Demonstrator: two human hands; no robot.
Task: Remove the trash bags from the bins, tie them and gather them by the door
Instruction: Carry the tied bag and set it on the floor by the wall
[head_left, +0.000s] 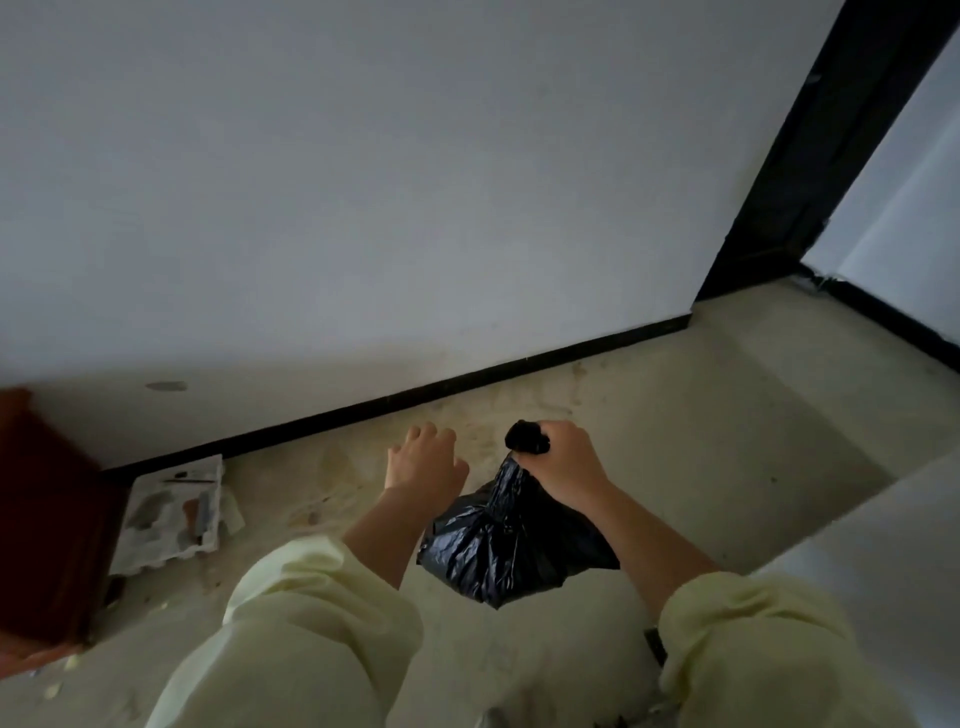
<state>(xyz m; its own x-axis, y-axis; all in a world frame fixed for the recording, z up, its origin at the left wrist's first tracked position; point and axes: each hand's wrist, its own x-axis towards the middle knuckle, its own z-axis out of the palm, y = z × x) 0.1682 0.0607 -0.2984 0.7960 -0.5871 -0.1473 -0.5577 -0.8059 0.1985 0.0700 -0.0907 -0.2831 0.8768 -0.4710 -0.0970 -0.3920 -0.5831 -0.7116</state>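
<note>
A small black trash bag hangs above the floor in the lower middle of the head view. My right hand grips its gathered neck, and a knotted black bunch sticks out past my fingers. My left hand hovers just left of the bag with loosely curled fingers and holds nothing. It does not touch the bag. Both arms wear pale yellow sleeves.
A white wall with a black skirting board runs across ahead. A black door frame stands at the upper right, with an opening beyond it. At the left lie a stained white tray and a reddish-brown box.
</note>
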